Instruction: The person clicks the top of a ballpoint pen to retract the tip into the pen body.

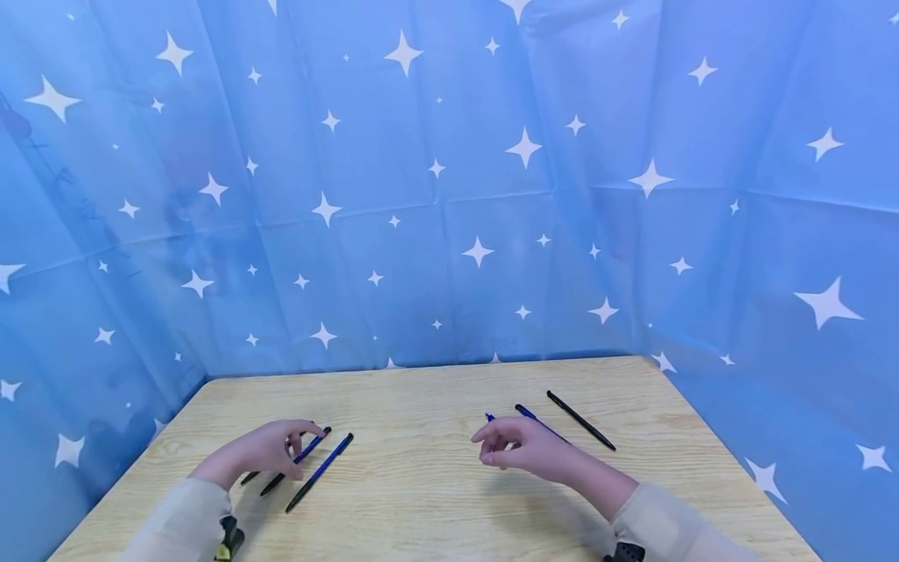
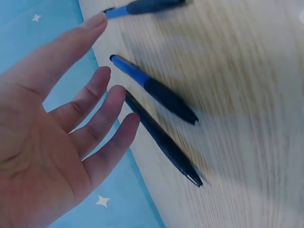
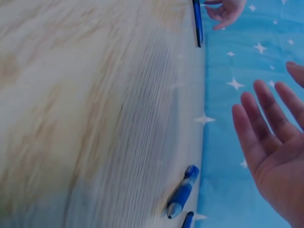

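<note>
My left hand [image 1: 263,453] hovers over the left group of pens, its fingers loosely bent and holding nothing. Beneath and beside it lie a black pen [image 2: 161,140], a blue-and-black pen [image 2: 152,88] and another blue-and-black pen [image 1: 320,471]. In the left wrist view, the thumb tip overlaps the end of the top pen [image 2: 152,5]; whether they touch I cannot tell. On the right, my empty right hand [image 1: 530,451] is held above the table with relaxed fingers. It partly covers a blue pen [image 3: 183,192]; a second blue pen [image 1: 541,421] and a black pen [image 1: 581,421] lie past it.
The wooden table [image 1: 407,484] carries both pen groups, with a wide stretch of wood between them. A blue curtain [image 1: 435,265] with white stars hangs behind the table and along both sides.
</note>
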{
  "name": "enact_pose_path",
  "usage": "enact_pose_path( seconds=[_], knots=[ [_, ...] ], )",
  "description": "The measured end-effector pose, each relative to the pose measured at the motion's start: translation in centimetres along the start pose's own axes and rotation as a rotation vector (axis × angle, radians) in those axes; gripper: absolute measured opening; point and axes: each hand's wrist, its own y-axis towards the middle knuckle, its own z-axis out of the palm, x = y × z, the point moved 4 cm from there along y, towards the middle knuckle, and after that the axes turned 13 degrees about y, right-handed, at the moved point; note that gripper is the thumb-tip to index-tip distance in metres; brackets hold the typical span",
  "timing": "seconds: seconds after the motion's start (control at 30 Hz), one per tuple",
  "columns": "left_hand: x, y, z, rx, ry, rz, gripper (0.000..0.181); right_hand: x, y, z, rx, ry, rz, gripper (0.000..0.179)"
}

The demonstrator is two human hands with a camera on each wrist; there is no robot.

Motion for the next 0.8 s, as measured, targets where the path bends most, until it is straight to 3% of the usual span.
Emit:
enact_pose_path(
  seconds=[0.23,0.5,0.8],
  knots=[
    [1.0,0.5,0.1,0.034,0.0,-0.037,0.066,-0.4,0.5,0.9,0.024,0.011,0.009,0.028],
    [1.9,0.8,0.7,0.066,0.061,-0.163,0.064,-0.7,0.5,1.7,0.077,0.04,0.034,0.028],
    [2.3,1.3,1.0,0.1,0.049,-0.11,0.066,-0.8,0.2,1.7,0.095,0.029,0.038,0.029]
  ],
)
